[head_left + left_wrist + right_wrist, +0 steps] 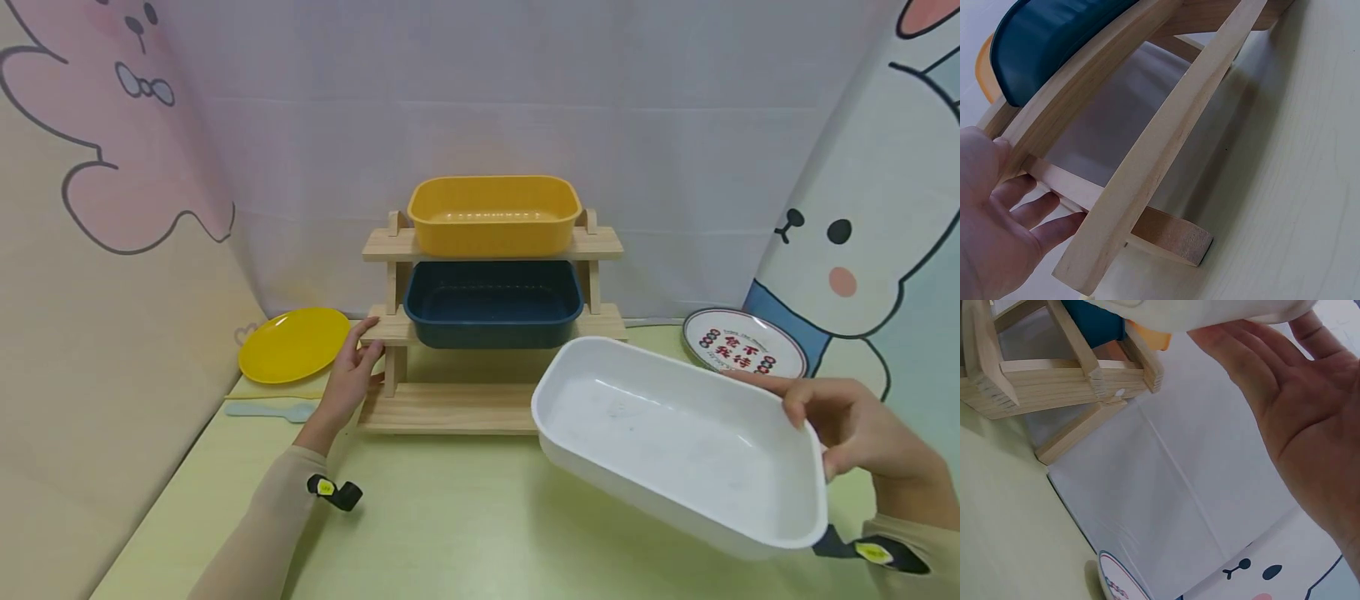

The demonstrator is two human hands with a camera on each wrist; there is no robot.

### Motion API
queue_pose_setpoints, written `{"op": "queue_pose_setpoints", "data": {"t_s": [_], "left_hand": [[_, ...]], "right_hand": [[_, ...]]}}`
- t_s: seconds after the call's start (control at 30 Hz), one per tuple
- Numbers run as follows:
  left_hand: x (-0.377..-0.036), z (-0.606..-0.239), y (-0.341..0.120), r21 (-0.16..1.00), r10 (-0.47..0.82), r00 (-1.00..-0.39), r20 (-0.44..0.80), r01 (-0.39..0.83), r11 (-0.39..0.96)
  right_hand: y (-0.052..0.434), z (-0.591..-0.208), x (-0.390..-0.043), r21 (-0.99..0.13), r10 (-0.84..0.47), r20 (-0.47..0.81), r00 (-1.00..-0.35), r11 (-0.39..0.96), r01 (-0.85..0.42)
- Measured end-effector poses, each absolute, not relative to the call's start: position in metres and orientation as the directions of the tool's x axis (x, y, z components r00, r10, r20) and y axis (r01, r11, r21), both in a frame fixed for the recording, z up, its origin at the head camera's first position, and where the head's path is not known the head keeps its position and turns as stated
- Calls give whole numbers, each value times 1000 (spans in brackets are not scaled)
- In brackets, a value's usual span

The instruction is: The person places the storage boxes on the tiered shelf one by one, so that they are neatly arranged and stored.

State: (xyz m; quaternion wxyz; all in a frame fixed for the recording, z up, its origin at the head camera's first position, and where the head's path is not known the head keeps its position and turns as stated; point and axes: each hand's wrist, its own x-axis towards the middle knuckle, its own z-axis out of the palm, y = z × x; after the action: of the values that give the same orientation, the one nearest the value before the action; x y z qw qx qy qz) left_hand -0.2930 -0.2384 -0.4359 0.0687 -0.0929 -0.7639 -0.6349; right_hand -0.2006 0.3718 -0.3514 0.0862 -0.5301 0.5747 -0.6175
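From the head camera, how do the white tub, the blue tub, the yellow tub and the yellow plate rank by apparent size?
1. White tub, though nearest the camera.
2. Blue tub and yellow tub: look alike.
3. Yellow plate.

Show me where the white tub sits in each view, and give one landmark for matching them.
Head: white tub at lower right, held off the table by the right hand at its far right rim.
Left wrist: not in it.
Right wrist: only its underside along the top edge, the fingers under it.
Shared landmark: the wooden rack, with the blue tub on it.
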Motion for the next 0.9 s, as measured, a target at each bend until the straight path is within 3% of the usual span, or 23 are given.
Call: {"op": "queue_pose_setpoints", "data": {"t_s": [0.23, 0.43, 0.9], "left_hand": [[-293, -437, -240, 955, 53, -973, 226, 232, 182], [-293, -436, -242, 956, 48, -973, 227, 232, 182], [-294, -436, -241, 954, 58, -972, 230, 236, 183]], "right_hand": [[353, -377, -224, -831, -766, 498, -406, -287, -477], [337, -395, -238, -862, -772, 444, -454, -230, -452], [285, -405, -280, -916, -814, 357, -459, -209, -341]]}}
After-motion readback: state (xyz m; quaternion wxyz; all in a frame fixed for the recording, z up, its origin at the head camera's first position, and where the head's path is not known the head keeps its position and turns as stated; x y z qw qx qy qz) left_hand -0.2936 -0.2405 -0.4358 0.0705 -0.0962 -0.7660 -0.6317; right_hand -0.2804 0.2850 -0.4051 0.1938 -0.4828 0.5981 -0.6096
